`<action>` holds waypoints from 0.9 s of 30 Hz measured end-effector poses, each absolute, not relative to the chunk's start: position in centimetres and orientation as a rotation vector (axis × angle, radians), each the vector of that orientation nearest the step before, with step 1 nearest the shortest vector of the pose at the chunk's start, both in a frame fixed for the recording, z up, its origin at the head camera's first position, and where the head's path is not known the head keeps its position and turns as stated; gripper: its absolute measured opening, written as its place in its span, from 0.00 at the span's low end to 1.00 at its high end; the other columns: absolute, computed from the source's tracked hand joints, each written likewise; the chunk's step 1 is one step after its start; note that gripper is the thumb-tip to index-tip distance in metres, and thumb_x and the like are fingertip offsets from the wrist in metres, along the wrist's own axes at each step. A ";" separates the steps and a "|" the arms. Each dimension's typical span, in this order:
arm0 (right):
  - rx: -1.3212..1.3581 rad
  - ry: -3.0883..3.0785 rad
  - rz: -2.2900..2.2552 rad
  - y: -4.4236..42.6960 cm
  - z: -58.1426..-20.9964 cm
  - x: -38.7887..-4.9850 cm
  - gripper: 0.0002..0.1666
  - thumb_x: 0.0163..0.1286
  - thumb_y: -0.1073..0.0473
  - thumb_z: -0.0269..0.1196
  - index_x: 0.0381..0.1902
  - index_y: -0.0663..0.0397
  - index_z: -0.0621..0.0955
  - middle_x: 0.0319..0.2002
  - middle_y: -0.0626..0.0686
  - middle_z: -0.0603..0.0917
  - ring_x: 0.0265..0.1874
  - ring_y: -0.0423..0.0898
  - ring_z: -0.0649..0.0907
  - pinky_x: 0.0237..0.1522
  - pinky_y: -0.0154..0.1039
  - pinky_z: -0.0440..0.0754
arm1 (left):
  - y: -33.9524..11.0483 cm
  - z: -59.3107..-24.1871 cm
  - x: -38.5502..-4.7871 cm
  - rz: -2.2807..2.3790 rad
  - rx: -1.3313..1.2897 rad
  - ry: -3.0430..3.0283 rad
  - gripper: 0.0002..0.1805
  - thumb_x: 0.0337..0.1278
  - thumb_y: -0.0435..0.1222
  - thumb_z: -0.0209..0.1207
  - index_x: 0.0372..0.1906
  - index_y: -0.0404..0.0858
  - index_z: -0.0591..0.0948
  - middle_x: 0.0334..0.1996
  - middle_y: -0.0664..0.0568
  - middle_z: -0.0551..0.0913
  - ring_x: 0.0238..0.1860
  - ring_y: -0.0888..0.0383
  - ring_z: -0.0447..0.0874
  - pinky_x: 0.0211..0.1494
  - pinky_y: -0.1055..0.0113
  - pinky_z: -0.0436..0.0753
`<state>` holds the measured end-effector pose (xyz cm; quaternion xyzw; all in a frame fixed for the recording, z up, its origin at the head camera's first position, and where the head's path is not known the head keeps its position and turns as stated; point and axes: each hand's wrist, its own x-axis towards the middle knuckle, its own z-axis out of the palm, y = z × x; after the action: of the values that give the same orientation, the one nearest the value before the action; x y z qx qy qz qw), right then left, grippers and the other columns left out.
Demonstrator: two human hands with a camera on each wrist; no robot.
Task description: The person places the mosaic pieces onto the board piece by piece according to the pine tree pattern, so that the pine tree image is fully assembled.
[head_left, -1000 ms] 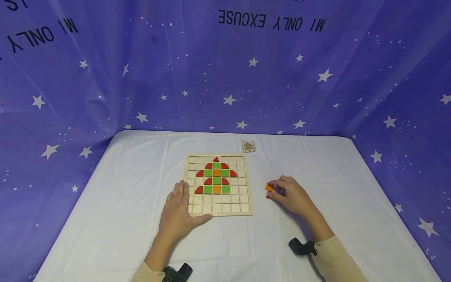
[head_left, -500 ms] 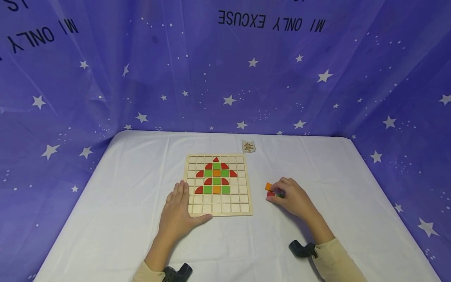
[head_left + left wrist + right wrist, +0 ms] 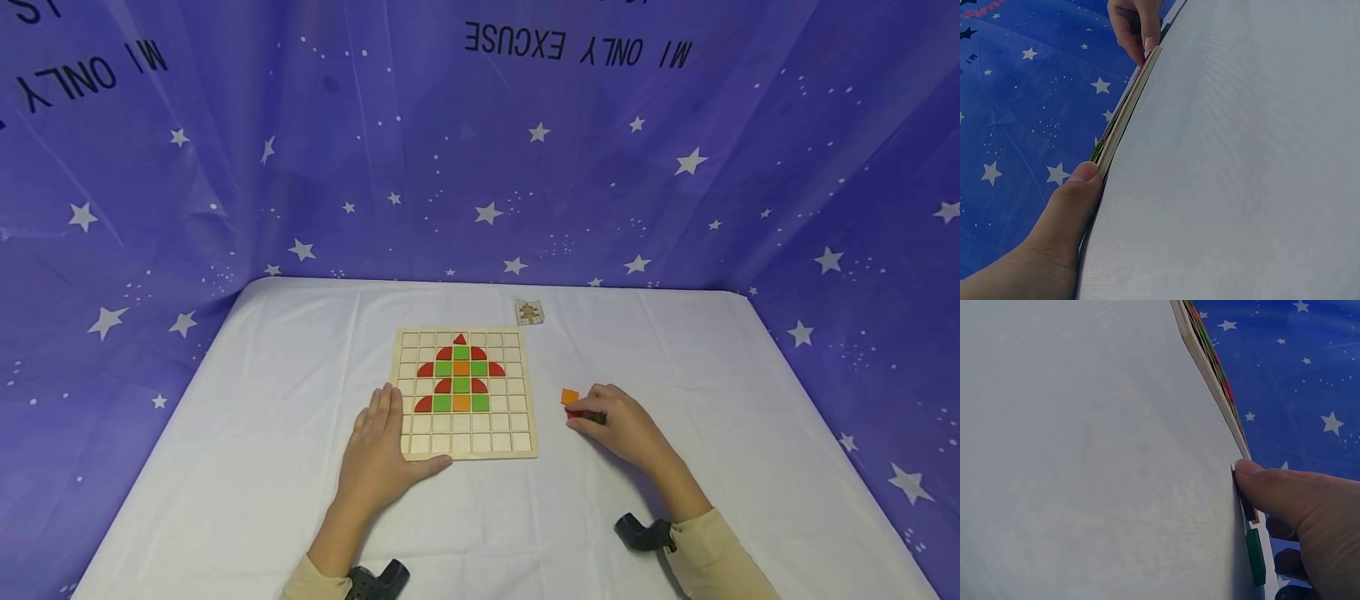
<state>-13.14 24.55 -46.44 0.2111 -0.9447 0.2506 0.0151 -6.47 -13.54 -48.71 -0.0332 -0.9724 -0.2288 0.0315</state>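
A wooden grid board [image 3: 468, 445] lies on the white table, with red, green and orange pieces forming a tree shape in its cells. My left hand [image 3: 378, 454] rests along its left edge, fingers straight, thumb [image 3: 1085, 172] against the near edge. Right of the board, my right hand [image 3: 622, 425] pinches a red piece [image 3: 572, 413] between thumb and index finger; the fingers hide its full shape. An orange square [image 3: 570, 396] lies just beyond those fingertips. Partly under the hand is a green piece [image 3: 597, 418], which shows upright in the right wrist view [image 3: 1255, 556].
A small card with a brown tree pattern [image 3: 529, 312] lies behind the board's far right corner. A purple star-printed curtain [image 3: 480, 167] hangs behind and at both sides of the white-covered table [image 3: 225, 467]. Dark wrist cameras [image 3: 643, 532] sit by both sleeves.
My right fingers have shifted slightly on the loose pieces, now closing on the red one. The orange square has slid a little left and lies more exposed. The left hand and board stay put.
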 end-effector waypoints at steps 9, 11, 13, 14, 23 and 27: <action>0.486 -2.912 0.571 24.1 -46.1 -13.0 0.20 0.50 0.36 0.76 0.32 0.41 0.86 0.28 0.38 0.80 0.31 0.40 0.74 0.36 0.37 0.71 | -13.5 -48.5 -6.5 -0.697 -0.114 -2.997 0.76 0.32 0.81 0.56 0.78 0.31 0.51 0.80 0.39 0.47 0.81 0.42 0.44 0.81 0.47 0.52; 0.458 -2.911 0.553 24.1 -46.1 -12.9 0.21 0.48 0.36 0.77 0.31 0.42 0.86 0.27 0.39 0.80 0.30 0.40 0.74 0.35 0.37 0.71 | -13.5 -48.5 -6.4 -0.704 -0.107 -3.000 0.76 0.32 0.81 0.56 0.78 0.31 0.50 0.80 0.39 0.47 0.81 0.42 0.43 0.81 0.47 0.51; 0.453 -2.917 0.559 24.0 -46.1 -12.9 0.21 0.49 0.37 0.77 0.31 0.44 0.86 0.27 0.40 0.79 0.29 0.41 0.73 0.33 0.36 0.71 | -13.5 -48.5 -6.4 -0.711 -0.100 -3.002 0.77 0.31 0.81 0.56 0.78 0.31 0.50 0.80 0.39 0.47 0.81 0.42 0.43 0.81 0.47 0.51; 0.452 -2.921 0.566 24.0 -46.1 -12.9 0.21 0.50 0.38 0.77 0.32 0.45 0.86 0.27 0.40 0.79 0.29 0.41 0.73 0.32 0.36 0.71 | -13.5 -48.5 -6.4 -0.715 -0.098 -3.001 0.77 0.31 0.81 0.57 0.78 0.31 0.50 0.80 0.39 0.47 0.81 0.42 0.43 0.81 0.47 0.50; 0.434 -2.924 0.575 23.7 -46.1 -12.7 0.21 0.49 0.40 0.78 0.33 0.46 0.88 0.26 0.40 0.76 0.28 0.39 0.72 0.29 0.33 0.69 | -13.5 -48.7 -6.4 -0.713 -0.094 -2.998 0.77 0.30 0.83 0.55 0.78 0.31 0.50 0.80 0.40 0.46 0.81 0.43 0.43 0.81 0.47 0.51; 0.403 -2.929 0.590 23.8 -45.9 -12.6 0.21 0.47 0.40 0.79 0.32 0.46 0.87 0.24 0.40 0.75 0.27 0.40 0.71 0.27 0.33 0.67 | -13.6 -48.8 -6.4 -0.710 -0.095 -2.998 0.77 0.30 0.83 0.55 0.78 0.31 0.50 0.80 0.40 0.46 0.81 0.43 0.43 0.81 0.47 0.51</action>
<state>-12.62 23.76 -45.90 0.1334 -0.9696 0.1952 0.0631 -6.37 -13.56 -48.77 -0.0308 -0.9722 -0.2301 0.0298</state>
